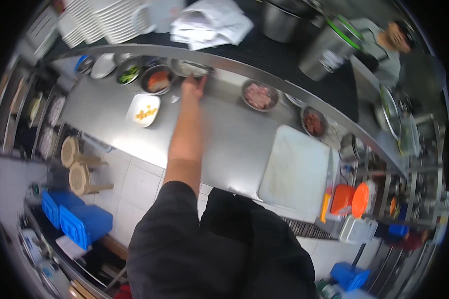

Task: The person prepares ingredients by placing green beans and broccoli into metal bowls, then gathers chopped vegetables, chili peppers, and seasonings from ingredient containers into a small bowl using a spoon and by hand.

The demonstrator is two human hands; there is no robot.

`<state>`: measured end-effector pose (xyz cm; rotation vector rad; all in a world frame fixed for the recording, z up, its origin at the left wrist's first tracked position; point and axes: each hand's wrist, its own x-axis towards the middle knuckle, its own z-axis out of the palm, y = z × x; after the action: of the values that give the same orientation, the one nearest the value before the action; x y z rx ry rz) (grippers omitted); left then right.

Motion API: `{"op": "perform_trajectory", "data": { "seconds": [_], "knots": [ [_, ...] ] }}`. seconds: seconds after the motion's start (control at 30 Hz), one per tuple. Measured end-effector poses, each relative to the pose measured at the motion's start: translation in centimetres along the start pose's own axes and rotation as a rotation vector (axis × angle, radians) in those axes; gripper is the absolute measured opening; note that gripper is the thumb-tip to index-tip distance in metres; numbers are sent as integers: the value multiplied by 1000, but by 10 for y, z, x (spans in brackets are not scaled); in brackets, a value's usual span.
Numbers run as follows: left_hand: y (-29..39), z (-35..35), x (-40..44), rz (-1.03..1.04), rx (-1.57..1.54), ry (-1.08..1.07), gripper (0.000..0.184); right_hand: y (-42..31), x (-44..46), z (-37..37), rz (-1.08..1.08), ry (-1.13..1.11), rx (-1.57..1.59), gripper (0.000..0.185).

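Note:
My left hand [193, 86] is stretched far forward across the steel counter [229, 144]. Its fingers are at the near rim of a metal bowl [187, 69] with pale contents, under the shelf edge, and appear closed on that rim, though slightly blurred. Just left of the hand sits a dark bowl [157, 79] with orange-red food. Nearer to me lies a white dish [143, 110] with small yellow pieces. My right hand does not show.
Bowls of pink meat [259, 95] and darker meat [314, 122] stand to the right, behind a white cutting board [297, 172]. An overhead shelf [234, 68] runs across the back. A co-worker [391, 55] stands beyond it. Stools [80, 177] are at left.

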<state>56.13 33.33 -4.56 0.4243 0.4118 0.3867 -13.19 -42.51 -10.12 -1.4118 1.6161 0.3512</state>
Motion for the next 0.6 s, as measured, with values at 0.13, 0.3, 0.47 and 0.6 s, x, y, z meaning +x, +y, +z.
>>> {"op": "perform_trajectory", "data": {
  "seconds": [0.13,0.3,0.47,0.6],
  "knots": [
    [-18,-1,-14,-64,77,144,40,62,-20,-23,65,17,79,37],
    [-74,18,-113,-151,402,36,42,111,-21,-37,119,5,140,36],
    [-122,52,-253,-217,548,-252,27,111,-36,-24,93,36,75,37],
    [-152,65,-325,-413,795,-445,24,109,-40,-16,91,24,103,34]
  ]
}}
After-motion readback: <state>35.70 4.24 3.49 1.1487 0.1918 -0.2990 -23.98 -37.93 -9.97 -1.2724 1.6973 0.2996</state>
